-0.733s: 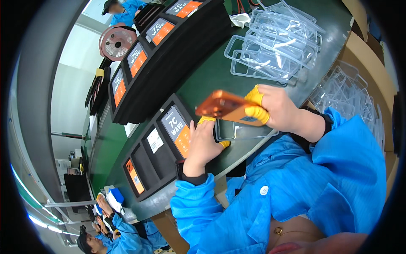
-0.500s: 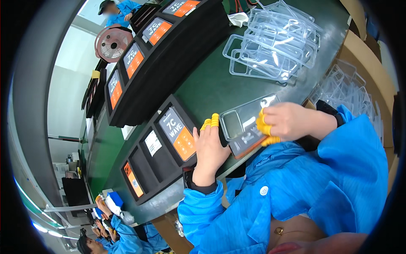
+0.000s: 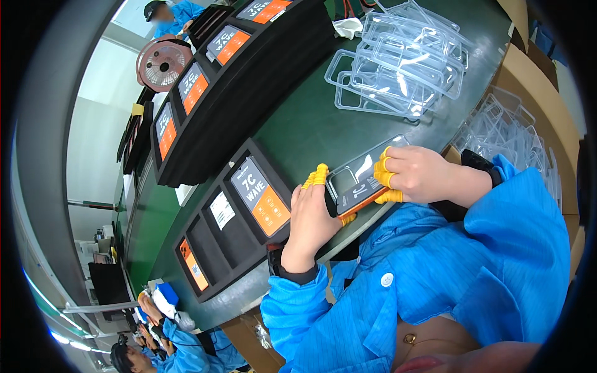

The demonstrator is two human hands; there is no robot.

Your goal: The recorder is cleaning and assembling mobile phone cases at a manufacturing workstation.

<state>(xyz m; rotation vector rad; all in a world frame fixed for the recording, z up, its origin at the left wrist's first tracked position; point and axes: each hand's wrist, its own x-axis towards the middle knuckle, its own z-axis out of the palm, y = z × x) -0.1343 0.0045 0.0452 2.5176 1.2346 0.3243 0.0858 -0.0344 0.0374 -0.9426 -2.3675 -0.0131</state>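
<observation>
Both of my hands are on a phone point(image 3: 360, 194) with a grey and orange front and a clear phone case point(image 3: 341, 178), close to the table's near edge. My left hand point(image 3: 308, 214), in yellow finger cots, is closed round their left end, with one fingertip showing below the edge. At the other end my right hand point(image 3: 413, 175), also in yellow cots, is closed on the case and phone. The case lies against the phone, tilted; whether it is fully seated I cannot tell. Fingers hide both ends.
Left of my hands is a black foam tray point(image 3: 235, 247) holding a grey-orange phone point(image 3: 261, 198) and an orange phone point(image 3: 194, 265). Stacked black trays point(image 3: 280, 74) stand behind. Clear cases point(image 3: 404, 68) are piled far right, beside a cardboard box point(image 3: 532, 81) of clear plastic pieces. Co-workers sit beyond.
The phone and case have tilted, showing more of the orange edge. My left fingers have closed round the left end, and my right hand has shifted slightly along the case.
</observation>
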